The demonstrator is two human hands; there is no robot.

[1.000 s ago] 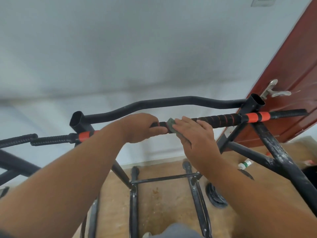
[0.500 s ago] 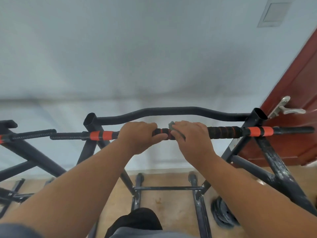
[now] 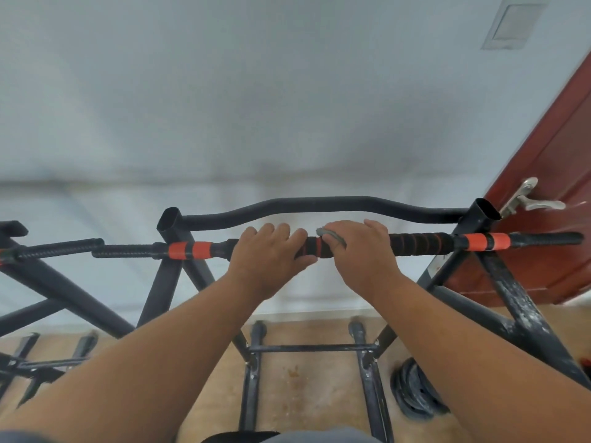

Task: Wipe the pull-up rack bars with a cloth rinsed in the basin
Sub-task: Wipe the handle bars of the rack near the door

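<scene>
Pale wall (image 3: 256, 107) fills the background behind a black pull-up rack (image 3: 499, 282), with a red door (image 3: 550, 193) to the right of the right hand. The left hand (image 3: 271, 254) curls around the padded bar (image 3: 422, 243), fingers over the top and thumb beneath. Just beside it, the right hand (image 3: 361, 251) wraps the same bar, pressing a grey cloth (image 3: 331, 235) under its fingers, only an edge showing.

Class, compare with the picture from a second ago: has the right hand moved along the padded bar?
Cannot tell. The right hand presses the cloth beside the left hand, as before; the camera itself shifted, so the padded bar gives no sure shift.
</scene>
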